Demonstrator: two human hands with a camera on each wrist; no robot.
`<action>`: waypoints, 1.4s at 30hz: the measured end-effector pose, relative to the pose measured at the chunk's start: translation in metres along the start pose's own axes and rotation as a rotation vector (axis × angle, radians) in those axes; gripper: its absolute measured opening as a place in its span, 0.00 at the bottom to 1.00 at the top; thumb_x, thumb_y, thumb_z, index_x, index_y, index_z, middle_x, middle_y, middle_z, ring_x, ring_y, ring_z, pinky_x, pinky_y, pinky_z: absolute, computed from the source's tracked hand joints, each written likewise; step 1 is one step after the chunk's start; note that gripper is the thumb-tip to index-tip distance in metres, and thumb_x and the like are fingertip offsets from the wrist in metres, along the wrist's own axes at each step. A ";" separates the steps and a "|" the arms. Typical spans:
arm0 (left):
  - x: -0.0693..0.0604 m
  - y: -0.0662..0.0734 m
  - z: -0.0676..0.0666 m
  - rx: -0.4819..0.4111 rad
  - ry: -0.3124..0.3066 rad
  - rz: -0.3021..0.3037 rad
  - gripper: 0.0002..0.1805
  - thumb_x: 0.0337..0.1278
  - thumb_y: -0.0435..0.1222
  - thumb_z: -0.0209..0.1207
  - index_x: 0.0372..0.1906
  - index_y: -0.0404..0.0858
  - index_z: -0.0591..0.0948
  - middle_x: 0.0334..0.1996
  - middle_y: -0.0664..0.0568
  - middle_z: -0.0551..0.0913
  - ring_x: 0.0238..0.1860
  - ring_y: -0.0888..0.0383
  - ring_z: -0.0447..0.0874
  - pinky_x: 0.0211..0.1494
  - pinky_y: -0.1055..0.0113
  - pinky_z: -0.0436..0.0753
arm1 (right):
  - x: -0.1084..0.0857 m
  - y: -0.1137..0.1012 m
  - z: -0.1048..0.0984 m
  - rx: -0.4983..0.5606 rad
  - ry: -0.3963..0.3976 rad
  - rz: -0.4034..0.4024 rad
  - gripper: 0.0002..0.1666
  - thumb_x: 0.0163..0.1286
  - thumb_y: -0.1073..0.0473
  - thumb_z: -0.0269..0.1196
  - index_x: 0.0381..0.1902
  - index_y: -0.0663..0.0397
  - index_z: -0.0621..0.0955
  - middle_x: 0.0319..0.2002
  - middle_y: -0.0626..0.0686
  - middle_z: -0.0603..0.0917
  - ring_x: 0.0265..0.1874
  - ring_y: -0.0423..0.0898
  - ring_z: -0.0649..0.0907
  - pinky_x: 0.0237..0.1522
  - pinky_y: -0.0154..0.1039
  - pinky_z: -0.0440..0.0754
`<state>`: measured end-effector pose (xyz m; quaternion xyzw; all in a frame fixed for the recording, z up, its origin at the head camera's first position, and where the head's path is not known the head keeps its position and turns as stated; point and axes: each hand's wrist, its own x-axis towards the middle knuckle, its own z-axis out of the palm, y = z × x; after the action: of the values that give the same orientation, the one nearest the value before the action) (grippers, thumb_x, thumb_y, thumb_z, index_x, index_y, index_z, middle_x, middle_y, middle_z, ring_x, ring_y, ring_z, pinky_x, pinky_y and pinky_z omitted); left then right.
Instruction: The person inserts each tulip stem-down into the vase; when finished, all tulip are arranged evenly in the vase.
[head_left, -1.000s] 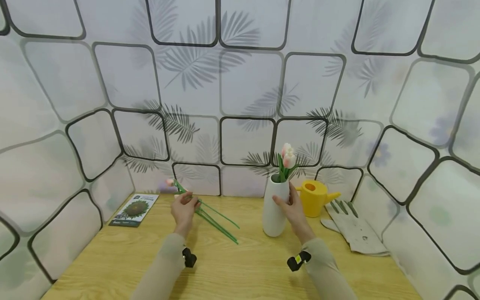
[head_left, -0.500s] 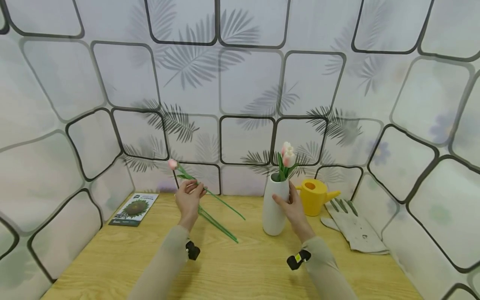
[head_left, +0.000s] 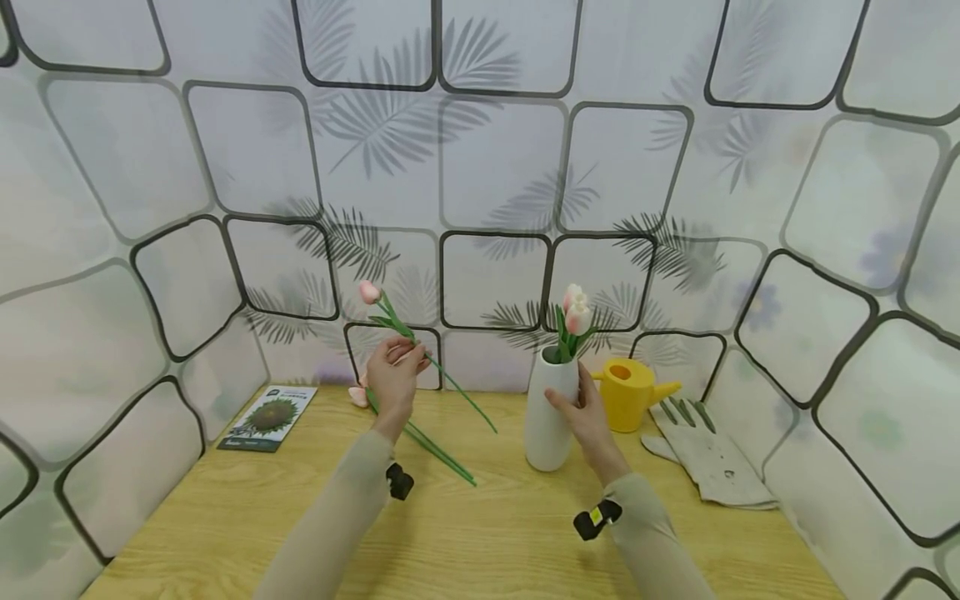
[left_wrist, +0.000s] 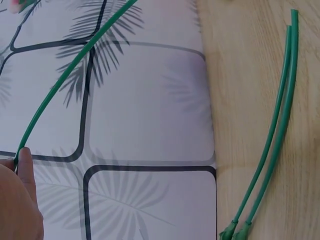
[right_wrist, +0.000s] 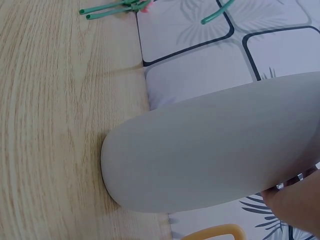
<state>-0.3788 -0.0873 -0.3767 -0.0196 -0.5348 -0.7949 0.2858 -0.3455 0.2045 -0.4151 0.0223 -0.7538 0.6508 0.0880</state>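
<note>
In the head view, the left hand (head_left: 396,375) pinches the stem of a pink tulip (head_left: 397,326) between thumb and fingers, holding it aslant above the counter (head_left: 480,542), bloom up and left, stem end down and right. Beneath it, two loose tulips (head_left: 442,457) lie on the counter, blooms toward the far edge, stems pointing toward the near right corner. The right hand (head_left: 588,417) grips a white vase (head_left: 550,421) around its right side; the vase stands upright right of the middle, nearer the far edge, with pink-and-white tulips (head_left: 576,318) in it. Just beyond that hand is a yellow watering can (head_left: 628,396), and white gloves (head_left: 712,458) lie at the right edge, near the can. A sunflower seed packet (head_left: 272,418) lies at the far left corner.

In the left wrist view, fingertips meet on the raised green stem; the two loose stems lie side by side on the counter.

In the right wrist view, the vase's base rests on the counter, with fingers against its side.
</note>
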 end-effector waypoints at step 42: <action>0.009 0.068 0.113 -0.188 0.063 0.154 0.09 0.52 0.22 0.66 0.37 0.28 0.78 0.40 0.30 0.85 0.33 0.46 0.89 0.38 0.63 0.89 | 0.000 0.000 -0.001 0.034 -0.027 0.003 0.53 0.67 0.46 0.66 0.79 0.42 0.47 0.76 0.57 0.56 0.73 0.58 0.61 0.74 0.60 0.57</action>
<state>-0.3848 -0.0123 -0.2683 -0.0625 -0.4457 -0.8174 0.3596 -0.3451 0.2050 -0.4148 0.0316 -0.7437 0.6634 0.0764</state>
